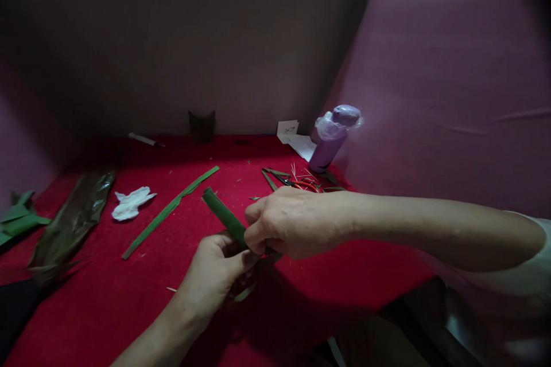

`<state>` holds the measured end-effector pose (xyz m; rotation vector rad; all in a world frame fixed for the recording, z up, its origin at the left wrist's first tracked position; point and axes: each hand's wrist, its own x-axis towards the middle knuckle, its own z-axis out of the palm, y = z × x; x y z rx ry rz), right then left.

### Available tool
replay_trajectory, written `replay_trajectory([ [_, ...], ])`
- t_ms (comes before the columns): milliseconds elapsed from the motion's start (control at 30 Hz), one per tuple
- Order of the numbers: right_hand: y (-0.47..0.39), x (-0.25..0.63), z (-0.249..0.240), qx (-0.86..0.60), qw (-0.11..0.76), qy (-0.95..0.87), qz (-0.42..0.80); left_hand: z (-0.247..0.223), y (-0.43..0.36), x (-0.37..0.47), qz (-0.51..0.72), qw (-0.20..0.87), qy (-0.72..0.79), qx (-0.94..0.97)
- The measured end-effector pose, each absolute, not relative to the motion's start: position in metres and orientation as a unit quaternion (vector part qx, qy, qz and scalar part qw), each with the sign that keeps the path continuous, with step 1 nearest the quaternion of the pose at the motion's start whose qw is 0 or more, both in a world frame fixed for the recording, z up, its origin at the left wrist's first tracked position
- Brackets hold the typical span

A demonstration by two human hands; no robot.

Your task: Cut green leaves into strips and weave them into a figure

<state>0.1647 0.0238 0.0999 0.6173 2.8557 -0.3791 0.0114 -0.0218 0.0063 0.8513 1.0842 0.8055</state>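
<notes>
Clamping green leaf strip point(224, 216) in grip of left hand point(217, 266) and right hand point(279, 221), well short of far edge of bench point(107, 304), with room leftward before loose strip point(159, 220).

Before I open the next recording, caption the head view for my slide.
Left hand and right hand hold a green strip over a red tabletop.

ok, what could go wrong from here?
1. The green strip might crease or split where the left hand and right hand grip it together.
2. The right hand is close to the red-handled tool and thin sticks, so it might knock them.
3. A small stick lies beside the left wrist and could get brushed away.
</notes>
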Motion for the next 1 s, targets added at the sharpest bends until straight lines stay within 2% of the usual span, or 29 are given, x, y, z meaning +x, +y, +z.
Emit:
replay_trajectory([
  [233,0.02,0.164,0.104,0.21,0.13,0.962,-0.119,0.007,-0.023,0.012,0.365,0.699,0.487,0.376],
  [467,0.024,0.163,0.102,0.156,0.1,0.977,-0.102,0.008,-0.023,0.012,0.363,0.692,0.493,0.384],
  [600,0.027,0.167,0.113,0.19,0.085,0.964,-0.164,0.007,-0.023,0.011,0.373,0.694,0.484,0.38],
  [667,0.028,0.172,0.114,0.222,0.011,0.949,-0.223,0.005,-0.023,0.01,0.384,0.692,0.482,0.376],
  [700,0.028,0.175,0.111,0.24,-0.059,0.936,-0.25,0.005,-0.023,0.01,0.394,0.689,0.481,0.374],
  [767,0.024,0.182,0.095,0.319,-0.252,0.874,-0.268,0.003,-0.023,0.008,0.421,0.682,0.477,0.362],
  [833,0.014,0.186,0.069,0.407,-0.402,0.771,-0.281,0.003,-0.021,0.007,0.446,0.677,0.475,0.343],
  [900,0.001,0.184,0.04,0.453,-0.463,0.692,-0.318,0.003,-0.02,0.006,0.467,0.675,0.472,0.323],
  [1000,-0.021,0.172,0.008,0.473,-0.444,0.674,-0.353,0.005,-0.018,0.005,0.489,0.681,0.458,0.297],
])
